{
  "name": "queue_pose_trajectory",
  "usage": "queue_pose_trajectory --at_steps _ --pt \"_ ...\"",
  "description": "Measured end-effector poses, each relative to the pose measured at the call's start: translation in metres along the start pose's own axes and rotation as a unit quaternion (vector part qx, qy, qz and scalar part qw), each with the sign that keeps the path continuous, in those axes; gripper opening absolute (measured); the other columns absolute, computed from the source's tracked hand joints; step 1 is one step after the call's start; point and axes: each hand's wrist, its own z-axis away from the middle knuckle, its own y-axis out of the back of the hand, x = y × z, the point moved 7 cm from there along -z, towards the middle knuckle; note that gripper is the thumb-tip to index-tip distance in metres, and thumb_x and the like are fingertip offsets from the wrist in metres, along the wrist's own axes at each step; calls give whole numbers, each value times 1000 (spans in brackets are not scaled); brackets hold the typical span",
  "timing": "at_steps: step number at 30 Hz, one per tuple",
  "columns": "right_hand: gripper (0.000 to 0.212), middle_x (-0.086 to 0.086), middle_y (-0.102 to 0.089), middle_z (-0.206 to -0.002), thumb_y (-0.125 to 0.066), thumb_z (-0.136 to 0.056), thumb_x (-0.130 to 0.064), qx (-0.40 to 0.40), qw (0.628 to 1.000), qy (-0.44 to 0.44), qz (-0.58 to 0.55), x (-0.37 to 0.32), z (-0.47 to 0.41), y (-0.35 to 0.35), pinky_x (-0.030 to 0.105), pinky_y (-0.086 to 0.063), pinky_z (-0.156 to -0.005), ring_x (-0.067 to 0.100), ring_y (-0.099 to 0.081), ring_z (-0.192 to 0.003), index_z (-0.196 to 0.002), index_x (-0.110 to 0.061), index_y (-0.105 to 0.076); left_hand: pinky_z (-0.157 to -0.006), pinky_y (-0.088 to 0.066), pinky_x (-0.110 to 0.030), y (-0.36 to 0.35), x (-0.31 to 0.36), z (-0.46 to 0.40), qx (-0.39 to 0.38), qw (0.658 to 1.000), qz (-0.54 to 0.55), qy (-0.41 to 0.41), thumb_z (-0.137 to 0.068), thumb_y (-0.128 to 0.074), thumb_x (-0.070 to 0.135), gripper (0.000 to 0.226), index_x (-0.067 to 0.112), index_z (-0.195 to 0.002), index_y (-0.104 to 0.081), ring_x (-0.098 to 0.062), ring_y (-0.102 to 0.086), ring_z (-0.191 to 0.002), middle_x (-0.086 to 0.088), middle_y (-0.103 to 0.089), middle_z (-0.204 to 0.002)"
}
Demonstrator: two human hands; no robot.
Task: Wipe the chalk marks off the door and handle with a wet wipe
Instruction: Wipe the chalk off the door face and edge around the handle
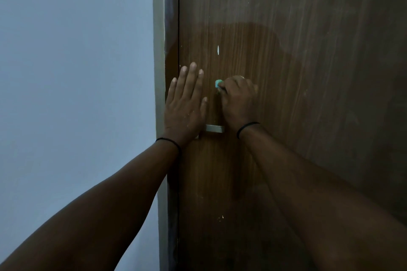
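Note:
A brown wooden door (297, 72) fills the right of the head view. My left hand (185, 105) lies flat against it near its left edge, fingers straight and pointing up. My right hand (237, 99) is curled round a small teal object (218, 83) that looks like a piece of chalk, its tip against the door. A metal handle (214, 128) shows between my two wrists, partly hidden by both hands. A short white mark (218, 50) sits on the door above my right hand. No wet wipe is in view.
A pale blue wall (77, 72) takes up the left side, with the door frame (159, 50) between it and the door. Small white specks (221, 218) dot the door low down. A darker patch of the door surrounds the hands.

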Motion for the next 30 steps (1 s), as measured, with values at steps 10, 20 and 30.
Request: queue_pose_trajectory --at_steps 10,20,30 --pt "14 9 -65 -97 -58 -94 -18 31 987 154 -40 -12 -83 -14 41 -48 -80 26 -60 -90 -101 -10 -68 -120 -24 -47 -1 -25 -90 52 998 26 -15 -99 -51 20 54 1 -148 -37 -35 -27 -147 -20 -33 -156" --pt "20 6 -48 -145 -47 -97 -30 21 996 55 69 32 -252 37 48 -14 -115 24 -36 -140 -93 -19 -63 -123 -9 -43 24 -28 -265 32 999 -17 -1 -101 -39 30 62 6 -154 -19 -30 -14 -151 -17 -18 -162" --pt "23 15 -66 -106 -48 -95 -18 53 998 -25 34 62 -294 100 36 -42 -82 32 -61 -95 -107 -5 -64 -124 -2 -39 24 25 -329 63 990 70 -103 -103 -34 33 62 9 -156 -14 -26 -10 -152 -14 -15 -163"
